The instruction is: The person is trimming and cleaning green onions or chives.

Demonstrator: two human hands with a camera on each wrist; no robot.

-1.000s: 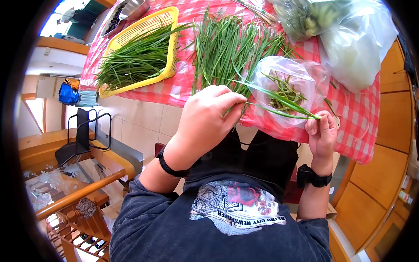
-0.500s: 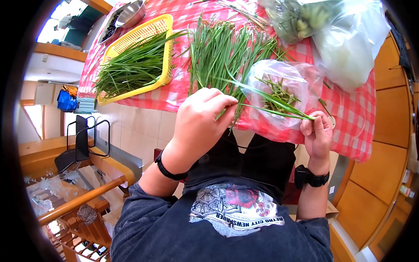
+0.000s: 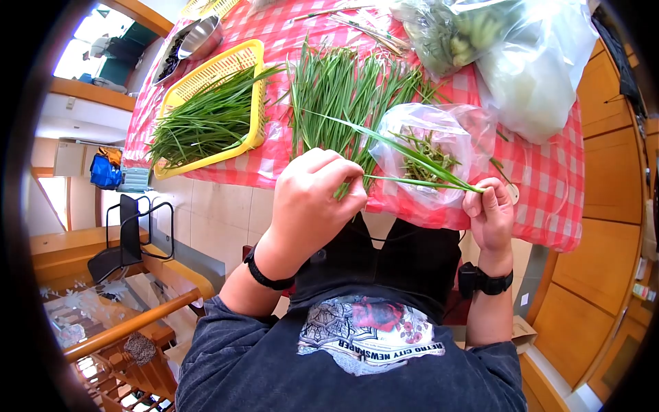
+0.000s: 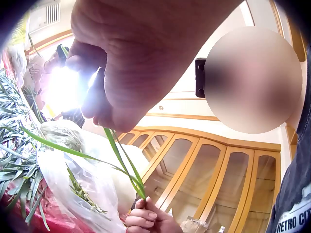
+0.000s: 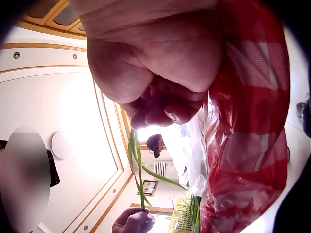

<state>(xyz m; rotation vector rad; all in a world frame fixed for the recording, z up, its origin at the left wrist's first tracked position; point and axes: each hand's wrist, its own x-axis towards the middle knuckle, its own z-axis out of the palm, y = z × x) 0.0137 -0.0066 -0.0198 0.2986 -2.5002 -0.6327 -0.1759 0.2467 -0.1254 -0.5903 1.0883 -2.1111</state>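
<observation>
My right hand (image 3: 491,218) pinches the base of a few garlic chives (image 3: 429,162) at the table's front edge. Their green leaves fan leftward across a clear plastic bag (image 3: 473,123) that has short chive scraps (image 3: 422,154) in it. My left hand (image 3: 312,199) pinches one of those leaves between thumb and forefinger, so that it stretches nearly straight between the hands. In the left wrist view the chives (image 4: 116,150) run down to my right hand (image 4: 150,217). A loose pile of chives (image 3: 343,96) lies just beyond my left hand.
A yellow basket (image 3: 257,103) full of chives stands to the left on the red checked tablecloth (image 3: 542,206). Behind it sits a metal bowl (image 3: 200,38). Plastic bags of vegetables (image 3: 528,82) occupy the back right. Thin stalks (image 3: 371,31) lie at the back.
The head view has shifted, so the table's things appear lower and further left. Both hands keep their pinch on the chives, and the spread between the leaves looks slightly altered.
</observation>
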